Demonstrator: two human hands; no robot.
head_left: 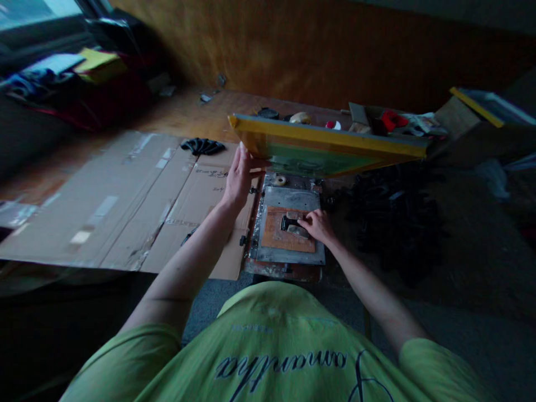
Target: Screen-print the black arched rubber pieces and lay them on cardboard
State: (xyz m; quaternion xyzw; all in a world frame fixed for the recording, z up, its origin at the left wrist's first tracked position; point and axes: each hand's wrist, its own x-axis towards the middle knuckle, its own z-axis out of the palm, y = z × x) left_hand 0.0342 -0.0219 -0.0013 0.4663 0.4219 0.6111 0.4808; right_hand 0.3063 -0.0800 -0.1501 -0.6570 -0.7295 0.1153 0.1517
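Note:
My left hand (239, 174) grips the near left corner of a yellow-framed printing screen (330, 142) with green mesh, which is tilted up above the work plate. My right hand (317, 225) rests on a small dark piece (290, 223) lying on an orange-brown pad (278, 234), its fingers closed over the piece. The pad sits on a grey metal plate (293, 201) under the raised screen.
Flattened cardboard sheets (125, 195) lie to the left, with a few black pieces (202, 146) on them. A heap of black pieces (393, 212) sits to the right. Tape rolls, a red item (392, 120) and clutter lie behind the screen along a wooden wall.

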